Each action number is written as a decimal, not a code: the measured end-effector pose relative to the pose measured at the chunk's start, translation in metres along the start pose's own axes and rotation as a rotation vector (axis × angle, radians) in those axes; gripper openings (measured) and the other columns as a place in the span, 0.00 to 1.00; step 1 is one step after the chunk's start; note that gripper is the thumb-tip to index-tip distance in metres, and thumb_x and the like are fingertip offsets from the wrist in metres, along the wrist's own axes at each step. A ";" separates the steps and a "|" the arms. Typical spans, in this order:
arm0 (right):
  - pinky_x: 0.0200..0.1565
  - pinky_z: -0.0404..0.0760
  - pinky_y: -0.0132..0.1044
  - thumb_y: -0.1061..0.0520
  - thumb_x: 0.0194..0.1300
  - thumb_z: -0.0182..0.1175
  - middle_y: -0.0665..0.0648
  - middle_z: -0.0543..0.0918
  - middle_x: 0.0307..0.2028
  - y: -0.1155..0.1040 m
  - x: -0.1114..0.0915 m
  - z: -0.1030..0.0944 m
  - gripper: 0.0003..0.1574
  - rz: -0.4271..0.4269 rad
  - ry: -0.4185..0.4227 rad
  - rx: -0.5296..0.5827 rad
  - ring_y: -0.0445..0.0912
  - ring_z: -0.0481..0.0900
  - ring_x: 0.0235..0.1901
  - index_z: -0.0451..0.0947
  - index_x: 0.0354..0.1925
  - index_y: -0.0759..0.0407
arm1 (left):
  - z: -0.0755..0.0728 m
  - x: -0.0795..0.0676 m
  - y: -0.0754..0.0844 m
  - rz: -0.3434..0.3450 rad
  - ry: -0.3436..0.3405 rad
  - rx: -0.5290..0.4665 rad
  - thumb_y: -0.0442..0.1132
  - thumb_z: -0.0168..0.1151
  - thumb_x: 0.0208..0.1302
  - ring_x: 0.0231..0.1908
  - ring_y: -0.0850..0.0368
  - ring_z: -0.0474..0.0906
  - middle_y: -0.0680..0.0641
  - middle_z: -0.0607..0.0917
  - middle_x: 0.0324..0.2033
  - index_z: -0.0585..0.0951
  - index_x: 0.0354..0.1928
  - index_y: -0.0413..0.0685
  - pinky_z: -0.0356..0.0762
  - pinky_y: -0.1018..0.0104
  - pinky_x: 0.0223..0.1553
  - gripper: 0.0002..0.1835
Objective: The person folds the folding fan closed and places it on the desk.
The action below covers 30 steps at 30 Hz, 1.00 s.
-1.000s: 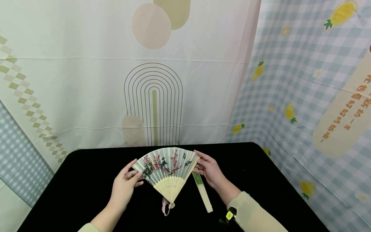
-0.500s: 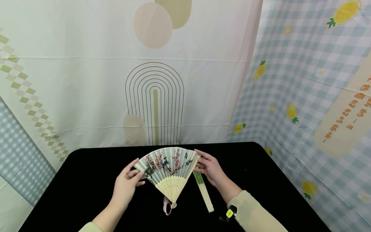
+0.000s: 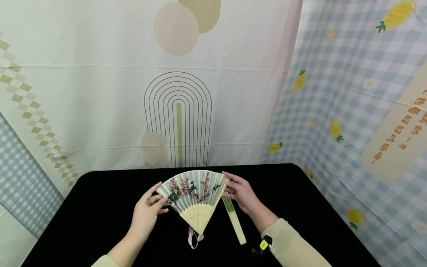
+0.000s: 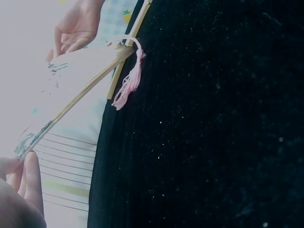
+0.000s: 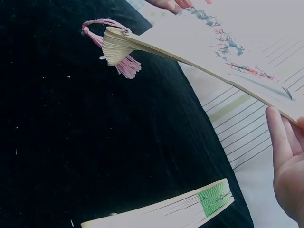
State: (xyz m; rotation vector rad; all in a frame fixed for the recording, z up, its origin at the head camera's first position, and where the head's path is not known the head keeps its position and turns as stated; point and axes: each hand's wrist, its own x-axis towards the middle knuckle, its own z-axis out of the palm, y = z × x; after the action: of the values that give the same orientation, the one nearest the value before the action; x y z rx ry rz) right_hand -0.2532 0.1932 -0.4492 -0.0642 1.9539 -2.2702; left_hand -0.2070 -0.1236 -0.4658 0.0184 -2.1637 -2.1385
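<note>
Spread wide between both hands is a folding fan [image 3: 191, 193], pale with pink blossoms, a dark bird and cream ribs. My left hand [image 3: 145, 211] pinches its left edge between thumb and fingers. At the opposite edge, my right hand [image 3: 243, 194] pinches the outer rib near the top. A pink tassel [image 4: 129, 88] hangs from the pivot, which points toward me. In the right wrist view the fan is held above the black table. A second folding fan [image 3: 235, 222], folded up, with a green part, lies on the table beneath my right hand, its far end hidden in the head view.
The black-covered table [image 3: 100, 207] has its far edge just behind the fan. A white patterned curtain [image 3: 106, 118] hangs behind it, and a blue checked cloth with pineapples [image 3: 320, 111] hangs at the right.
The fan's left edge and my left hand have shifted slightly right, so the fan is a little less wide. The right hand still holds its edge. The head view has shifted slightly.
</note>
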 end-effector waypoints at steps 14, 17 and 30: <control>0.43 0.87 0.41 0.62 0.75 0.51 0.62 0.80 0.56 -0.002 0.001 0.003 0.28 -0.020 -0.018 -0.020 0.46 0.85 0.42 0.66 0.71 0.58 | 0.003 0.000 0.001 0.004 -0.020 -0.007 0.28 0.61 0.68 0.36 0.55 0.86 0.39 0.85 0.39 0.70 0.71 0.56 0.86 0.64 0.37 0.31; 0.43 0.87 0.42 0.63 0.75 0.51 0.61 0.81 0.55 -0.002 0.001 0.003 0.28 -0.026 -0.028 -0.031 0.46 0.85 0.42 0.66 0.71 0.60 | 0.004 0.000 0.001 -0.002 -0.025 0.007 0.28 0.61 0.68 0.37 0.54 0.86 0.40 0.84 0.39 0.70 0.70 0.57 0.86 0.63 0.38 0.31; 0.42 0.87 0.44 0.63 0.76 0.50 0.53 0.80 0.39 -0.008 0.000 0.003 0.27 -0.013 -0.024 -0.053 0.44 0.77 0.29 0.69 0.70 0.57 | 0.009 0.000 0.002 0.006 -0.040 0.013 0.27 0.60 0.69 0.37 0.52 0.86 0.39 0.85 0.40 0.70 0.70 0.57 0.87 0.63 0.37 0.30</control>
State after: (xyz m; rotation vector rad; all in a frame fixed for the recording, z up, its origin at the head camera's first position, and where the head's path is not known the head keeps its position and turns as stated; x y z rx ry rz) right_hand -0.2537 0.1911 -0.4413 -0.1094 2.0071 -2.2152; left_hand -0.2077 -0.1151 -0.4639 -0.0303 -2.1970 -2.1399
